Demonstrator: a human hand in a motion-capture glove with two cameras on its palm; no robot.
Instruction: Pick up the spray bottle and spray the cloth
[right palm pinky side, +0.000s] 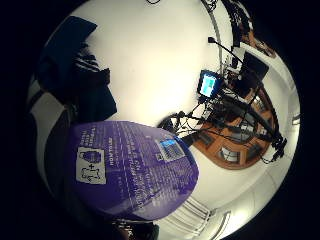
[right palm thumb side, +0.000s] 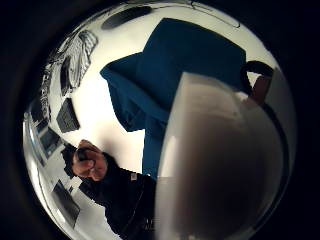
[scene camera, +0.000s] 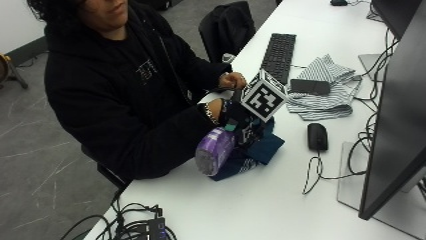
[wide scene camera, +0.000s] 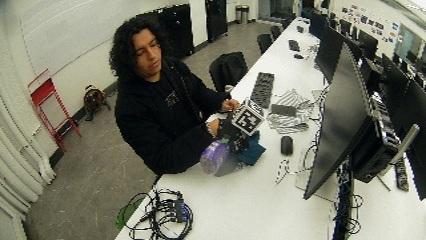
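Note:
A purple spray bottle (scene camera: 213, 151) is held tilted above the near edge of the white table (scene camera: 266, 205), its base pointing out toward the person's lap. My gloved right hand (scene camera: 234, 116) grips it near the neck, fingers curled round it. Under the bottle's head a dark blue cloth (scene camera: 267, 146) lies crumpled on the table. The little finger side palm view is half filled by the bottle's purple label (right palm pinky side: 131, 167). In the thumb side palm view the blue cloth (right palm thumb side: 172, 65) spreads behind a pale part of the bottle (right palm thumb side: 215, 165). The bare left hand (scene camera: 231, 80) is a fist near the keyboard.
A black mouse (scene camera: 317, 136) lies just right of the cloth. Farther back are a striped cloth (scene camera: 327, 75) with a small black object on it and a keyboard (scene camera: 278, 50). A large monitor (scene camera: 399, 115) stands along the right side. Cables (scene camera: 136, 227) pile at the table's near corner.

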